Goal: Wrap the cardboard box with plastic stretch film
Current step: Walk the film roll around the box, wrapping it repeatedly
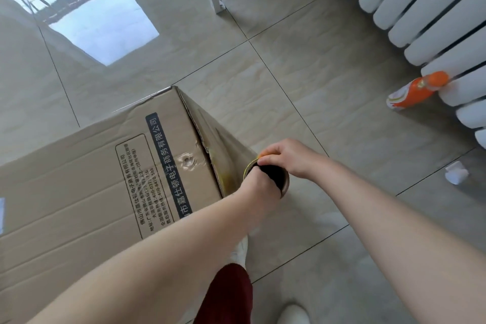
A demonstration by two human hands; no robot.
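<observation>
Clear film (226, 147) runs from roll (285, 187), at cardboard box's (79, 192) near-right corner, over its right end. R hand (286, 158) pinches roll rim; L hand (259, 187) on roll top, grip hidden. Looks partway; more passes left.

Bright, even daylight. The reflection (102, 26) of a barred window glares off the glossy floor tiles (302, 81) at upper left; the stretch film (223, 139) shows a pale sheen. Shadows are soft and faint. Wide-angle distortion bows the radiator (420, 8) at the right edge, where an orange bottle (418, 89) is smeared by blur.
</observation>
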